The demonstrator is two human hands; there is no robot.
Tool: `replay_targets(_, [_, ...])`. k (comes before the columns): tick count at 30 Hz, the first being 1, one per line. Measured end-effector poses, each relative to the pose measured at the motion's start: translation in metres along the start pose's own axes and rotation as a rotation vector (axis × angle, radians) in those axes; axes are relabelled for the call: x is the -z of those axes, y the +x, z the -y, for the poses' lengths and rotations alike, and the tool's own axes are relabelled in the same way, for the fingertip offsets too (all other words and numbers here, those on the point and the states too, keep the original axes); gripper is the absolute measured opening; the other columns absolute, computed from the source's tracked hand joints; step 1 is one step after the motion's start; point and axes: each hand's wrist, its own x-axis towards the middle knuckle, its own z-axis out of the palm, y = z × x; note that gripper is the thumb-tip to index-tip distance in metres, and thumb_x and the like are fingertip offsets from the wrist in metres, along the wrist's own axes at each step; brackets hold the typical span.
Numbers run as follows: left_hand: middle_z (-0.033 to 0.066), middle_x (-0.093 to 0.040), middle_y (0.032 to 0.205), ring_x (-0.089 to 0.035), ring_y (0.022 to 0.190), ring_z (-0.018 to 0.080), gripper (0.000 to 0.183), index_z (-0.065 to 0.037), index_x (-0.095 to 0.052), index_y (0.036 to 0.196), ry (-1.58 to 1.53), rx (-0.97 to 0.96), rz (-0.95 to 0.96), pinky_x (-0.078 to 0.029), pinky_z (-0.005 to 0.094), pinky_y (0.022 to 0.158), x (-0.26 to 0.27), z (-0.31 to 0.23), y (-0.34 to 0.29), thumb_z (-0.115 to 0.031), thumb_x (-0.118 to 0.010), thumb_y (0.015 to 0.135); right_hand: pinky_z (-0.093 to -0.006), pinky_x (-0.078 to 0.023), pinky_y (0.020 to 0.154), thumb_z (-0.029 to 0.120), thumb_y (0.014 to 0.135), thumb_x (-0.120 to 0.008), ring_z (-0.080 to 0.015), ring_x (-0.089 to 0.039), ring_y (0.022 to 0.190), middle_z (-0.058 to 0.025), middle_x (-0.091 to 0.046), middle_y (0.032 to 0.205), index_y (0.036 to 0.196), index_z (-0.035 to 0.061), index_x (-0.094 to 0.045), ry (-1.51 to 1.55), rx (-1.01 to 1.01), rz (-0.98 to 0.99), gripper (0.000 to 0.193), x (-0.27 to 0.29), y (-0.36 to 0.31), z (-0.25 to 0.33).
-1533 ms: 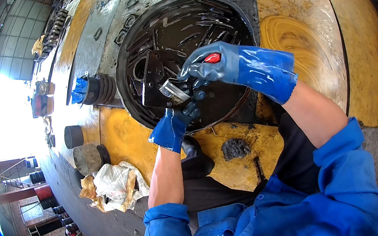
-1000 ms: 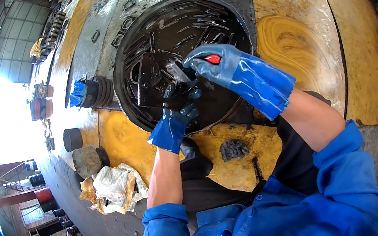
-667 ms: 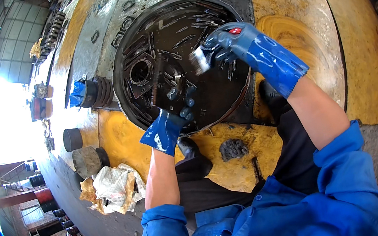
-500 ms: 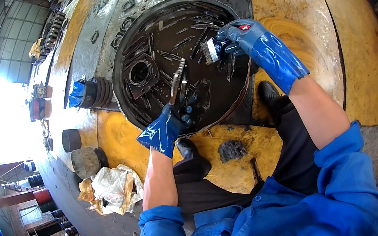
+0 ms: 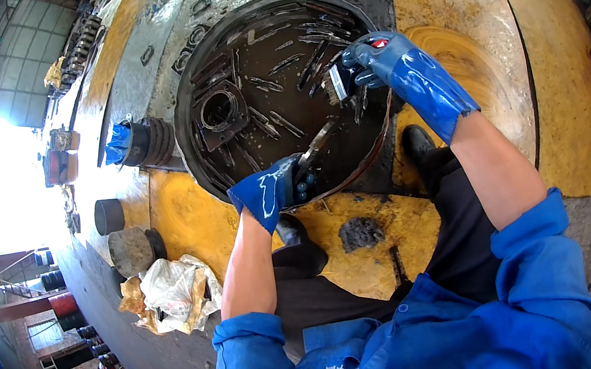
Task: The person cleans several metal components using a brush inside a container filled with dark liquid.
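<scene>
A large round basin (image 5: 191, 154) of dark liquid sits before me, with several narrow metal strips (image 5: 265, 84) lying in it. My left hand (image 5: 282, 183), in a blue rubber glove, is closed around one end of a wet metal strip (image 5: 318, 140) that points up and to the right over the liquid. In my right hand (image 5: 378, 63), also gloved, is a paintbrush (image 5: 339, 83) with a dark ferrule, its bristles facing left. Brush and strip are apart. A square metal flange (image 5: 226, 128) with a round hole rests at the basin's left side.
Left of the basin stand a ribbed dark cylinder (image 5: 154, 142) and a grey can (image 5: 131, 253). A crumpled white bag (image 5: 177, 292) lies nearer me. On the yellow floor plate between my feet is a dark clump (image 5: 360, 233). Metal rings (image 5: 199, 34) lie beyond the basin.
The strip in my left hand has swung from nearly upright to leaning right, and that wrist has turned. The brush has tilted slightly, its bristles now lower.
</scene>
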Motion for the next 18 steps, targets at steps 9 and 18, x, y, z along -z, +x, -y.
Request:
replay_targets(9, [0.0094, -0.073, 0.092, -0.067, 0.081, 0.0206, 0.028, -0.001, -0.069, 0.111, 0.804, -0.483, -0.103, -0.050, 0.0303, 0.074, -0.005, 0.024, 0.015, -0.015, -0.047, 0.102, -0.0278, -0.060, 0.066, 0.024, 0.099, -0.068, -0.0147, -0.073, 0.074, -0.0093, -0.076, 0.093, 0.111, 0.0035, -0.075, -0.067, -0.009, 0.058, 0.025, -0.005, 0.002, -0.005])
replay_targets(18, [0.0082, -0.074, 0.116, -0.066, 0.101, 0.0150, 0.035, 0.000, -0.068, 0.129, -0.045, -0.027, -0.062, -0.049, 0.0292, 0.091, -0.023, 0.008, 0.009, -0.017, -0.054, 0.102, -0.0283, -0.061, 0.068, 0.023, 0.102, -0.064, -0.0147, -0.074, 0.077, -0.0074, -0.077, 0.096, 0.110, 0.0057, -0.076, -0.011, -0.014, 0.039, 0.022, -0.003, -0.001, -0.004])
